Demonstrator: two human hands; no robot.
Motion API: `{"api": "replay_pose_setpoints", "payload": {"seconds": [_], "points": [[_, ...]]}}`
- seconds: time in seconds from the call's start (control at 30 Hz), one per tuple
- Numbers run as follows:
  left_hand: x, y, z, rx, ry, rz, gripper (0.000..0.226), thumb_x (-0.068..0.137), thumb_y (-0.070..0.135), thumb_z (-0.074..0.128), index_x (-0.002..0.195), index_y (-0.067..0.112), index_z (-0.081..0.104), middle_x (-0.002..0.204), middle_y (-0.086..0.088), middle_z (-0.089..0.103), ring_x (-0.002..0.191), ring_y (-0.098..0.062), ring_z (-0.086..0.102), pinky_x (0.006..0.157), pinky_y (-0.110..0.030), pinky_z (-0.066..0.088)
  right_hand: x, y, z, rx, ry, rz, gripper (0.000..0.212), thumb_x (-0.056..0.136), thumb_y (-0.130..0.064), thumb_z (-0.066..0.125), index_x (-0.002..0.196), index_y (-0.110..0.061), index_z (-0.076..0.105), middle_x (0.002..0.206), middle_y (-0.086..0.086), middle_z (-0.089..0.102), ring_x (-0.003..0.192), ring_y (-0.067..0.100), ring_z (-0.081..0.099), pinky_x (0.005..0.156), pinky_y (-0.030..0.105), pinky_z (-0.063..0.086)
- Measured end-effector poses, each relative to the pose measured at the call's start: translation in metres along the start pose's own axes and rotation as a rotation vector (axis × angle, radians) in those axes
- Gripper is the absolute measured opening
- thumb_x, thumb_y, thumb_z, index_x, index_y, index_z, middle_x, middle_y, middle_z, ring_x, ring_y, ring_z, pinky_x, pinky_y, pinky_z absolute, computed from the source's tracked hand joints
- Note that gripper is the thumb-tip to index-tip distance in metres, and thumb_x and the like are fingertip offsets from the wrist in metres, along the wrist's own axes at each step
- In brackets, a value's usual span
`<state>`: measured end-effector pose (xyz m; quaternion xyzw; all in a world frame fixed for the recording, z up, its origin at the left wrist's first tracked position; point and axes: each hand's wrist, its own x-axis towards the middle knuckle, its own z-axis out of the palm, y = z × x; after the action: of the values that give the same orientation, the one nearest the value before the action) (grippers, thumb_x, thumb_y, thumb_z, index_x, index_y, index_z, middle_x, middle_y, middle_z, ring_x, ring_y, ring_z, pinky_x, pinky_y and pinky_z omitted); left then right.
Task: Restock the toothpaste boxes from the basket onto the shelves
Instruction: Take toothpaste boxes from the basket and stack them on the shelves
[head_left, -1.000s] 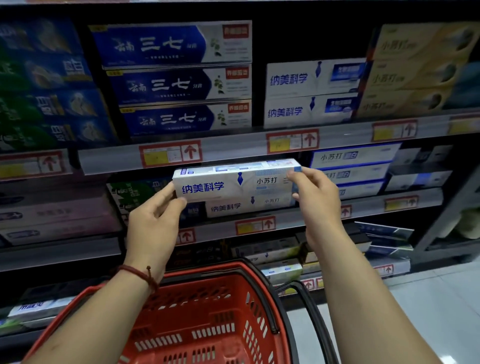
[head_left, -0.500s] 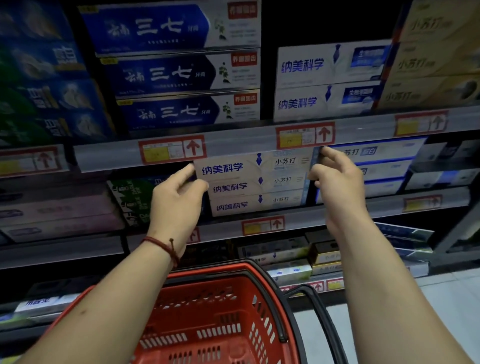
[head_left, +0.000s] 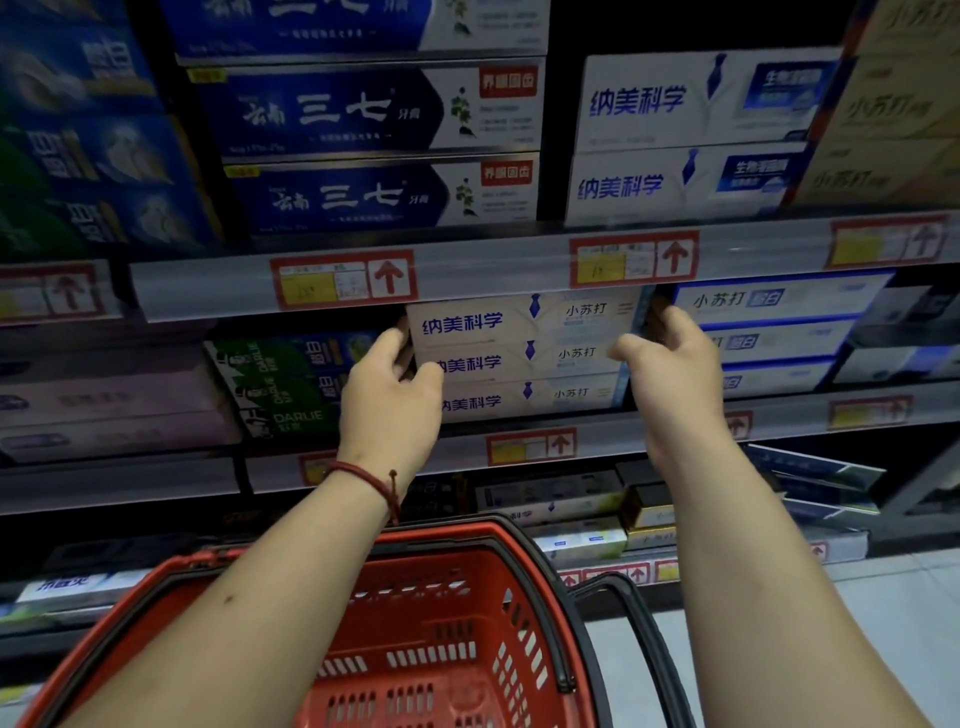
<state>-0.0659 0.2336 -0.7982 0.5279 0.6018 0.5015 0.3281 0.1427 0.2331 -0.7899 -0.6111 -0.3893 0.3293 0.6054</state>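
A white toothpaste box (head_left: 519, 319) with blue lettering lies on top of two matching boxes (head_left: 524, 379) on the middle shelf (head_left: 649, 426). My left hand (head_left: 387, 395) holds the stack's left end, fingers curled around the top box's edge. At the right end, my right hand (head_left: 670, 364) has its fingers curled around that same box. Below my forearms sits the red basket (head_left: 441, 623); the part of its inside that shows holds no boxes.
Dark blue boxes (head_left: 363, 197) and white boxes (head_left: 685, 182) fill the shelf above. Green DARLIE boxes (head_left: 291, 384) stand left of the stack, blue-striped white boxes (head_left: 779, 332) right of it. Lower shelves hold mixed boxes (head_left: 571, 504). Pale floor (head_left: 883, 623) lies at the right.
The box went from in front of the shelf onto the top of the two matching boxes. Both hands followed it in and stay at its ends. The view moved closer.
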Motion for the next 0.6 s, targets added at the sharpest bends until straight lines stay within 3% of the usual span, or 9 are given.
{"api": "replay_pose_setpoints", "payload": {"seconds": [0.1,0.2,0.3,0.43,0.53,0.6], "points": [[-0.002,-0.007,0.004,0.040,0.036,-0.056,0.054,0.076,0.040,0.053,0.126,0.024,0.064,0.126,0.003,0.066,0.111,-0.017,0.065,0.097,-0.043,0.055,0.000,0.006,0.001,0.018,0.047,0.037,0.037,0.090,-0.003,0.062,0.121,-0.023,0.060,0.104,-0.016,0.063,0.101,0.007,0.059,0.082,0.022,0.043],[-0.005,-0.010,0.009,0.062,0.015,-0.096,0.038,0.073,0.039,0.053,0.108,0.033,0.065,0.122,0.002,0.066,0.105,-0.018,0.066,0.095,-0.045,0.056,0.001,0.009,0.000,0.025,0.035,0.068,0.052,0.092,0.000,0.061,0.139,-0.018,0.055,0.107,-0.016,0.057,0.094,0.000,0.054,0.077,0.017,0.040],[-0.004,-0.009,0.010,0.069,0.004,-0.098,0.047,0.077,0.035,0.055,0.123,0.026,0.065,0.127,0.000,0.061,0.102,-0.016,0.064,0.094,-0.041,0.057,0.001,0.009,0.000,0.029,0.021,0.080,0.057,0.091,0.000,0.062,0.144,-0.017,0.051,0.116,-0.012,0.054,0.106,0.007,0.051,0.087,0.022,0.039],[-0.003,-0.005,0.013,0.038,0.010,-0.114,0.033,0.090,0.022,0.062,0.123,0.021,0.061,0.131,0.003,0.047,0.087,0.000,0.051,0.087,-0.026,0.045,0.003,0.012,0.002,0.023,0.006,0.088,0.052,0.090,-0.004,0.065,0.139,-0.018,0.056,0.121,-0.008,0.063,0.109,0.011,0.056,0.087,0.026,0.040],[0.001,-0.008,0.017,0.018,0.021,-0.107,0.038,0.083,0.023,0.065,0.121,0.025,0.062,0.134,-0.002,0.053,0.104,-0.015,0.058,0.091,-0.032,0.051,0.005,0.015,0.003,0.033,0.006,0.084,0.051,0.089,-0.006,0.066,0.138,-0.018,0.058,0.126,-0.004,0.067,0.112,0.012,0.060,0.083,0.021,0.044],[0.002,-0.009,0.019,0.023,0.020,-0.140,0.042,0.076,0.028,0.065,0.119,0.026,0.063,0.134,-0.003,0.055,0.107,-0.019,0.060,0.095,-0.037,0.054,0.006,0.016,0.003,0.041,0.007,0.083,0.052,0.088,-0.007,0.067,0.138,-0.019,0.058,0.126,-0.004,0.067,0.115,0.014,0.060,0.088,0.024,0.045]]}}
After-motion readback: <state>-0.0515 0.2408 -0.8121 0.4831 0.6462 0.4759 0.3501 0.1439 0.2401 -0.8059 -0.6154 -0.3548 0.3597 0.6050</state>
